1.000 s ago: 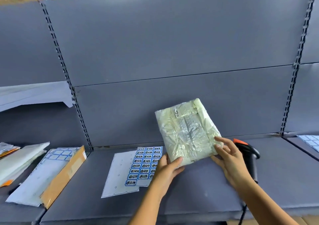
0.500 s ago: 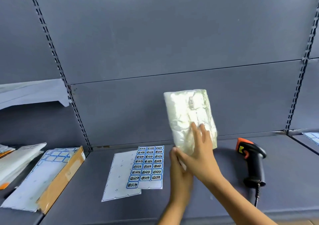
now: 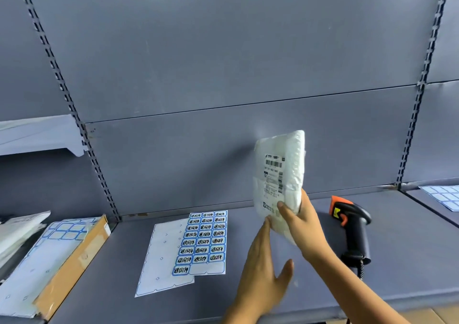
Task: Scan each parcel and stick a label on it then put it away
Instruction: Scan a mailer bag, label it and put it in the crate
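Between label sheet (image 3: 204,241) and scanner (image 3: 354,226), parcel (image 3: 279,172).

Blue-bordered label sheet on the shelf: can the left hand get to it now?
Probably yes. The left hand is open, gripping nothing, and the blue-bordered label sheet lies flat just left of it, nothing between.

- The parcel (image 3: 278,182) stands upright above the shelf (image 3: 111,274), its lower end in the right hand (image 3: 300,226).
- The left hand (image 3: 263,269) is below and left of the right, fingertips at the parcel's lower edge.
- The label sheet (image 3: 203,241) lies on the shelf, left of both hands.
- The scanner (image 3: 352,226) rests on the shelf, right of the right hand.
- A box (image 3: 72,264) sits far left.
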Demonstrator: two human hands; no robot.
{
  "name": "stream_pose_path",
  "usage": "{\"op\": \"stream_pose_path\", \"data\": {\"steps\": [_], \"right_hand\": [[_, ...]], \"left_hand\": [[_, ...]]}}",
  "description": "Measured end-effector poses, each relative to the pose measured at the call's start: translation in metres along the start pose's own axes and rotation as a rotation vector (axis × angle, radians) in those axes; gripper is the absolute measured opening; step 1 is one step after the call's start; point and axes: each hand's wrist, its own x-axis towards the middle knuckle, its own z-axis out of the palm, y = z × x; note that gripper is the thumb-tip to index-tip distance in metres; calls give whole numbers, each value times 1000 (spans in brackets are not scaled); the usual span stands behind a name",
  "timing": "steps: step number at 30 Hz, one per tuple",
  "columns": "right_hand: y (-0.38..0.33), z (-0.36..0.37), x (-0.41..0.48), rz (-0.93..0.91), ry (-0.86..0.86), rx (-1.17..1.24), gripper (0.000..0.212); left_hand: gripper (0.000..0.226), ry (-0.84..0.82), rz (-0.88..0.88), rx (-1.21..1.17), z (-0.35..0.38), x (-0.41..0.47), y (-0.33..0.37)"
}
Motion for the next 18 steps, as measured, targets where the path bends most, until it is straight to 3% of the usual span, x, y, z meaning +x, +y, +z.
{"op": "stream_pose_path", "data": {"steps": [6,9,12,18], "right_hand": [[-14,-20,4,153,-140,451,36],[-15,-29,0,257,-238,505,42],[-10,-34,-5,349,-275,495,49],[-6,-40,-5,380,-274,461,51]], "left_hand": [[64,315,-333,-304,-35,20,-18],[44,322,-428,-570,-55,39,-20],[13,222,-427,-638,-66,52,-19],[13,224,-407,-687,-58,42,-17]]}}
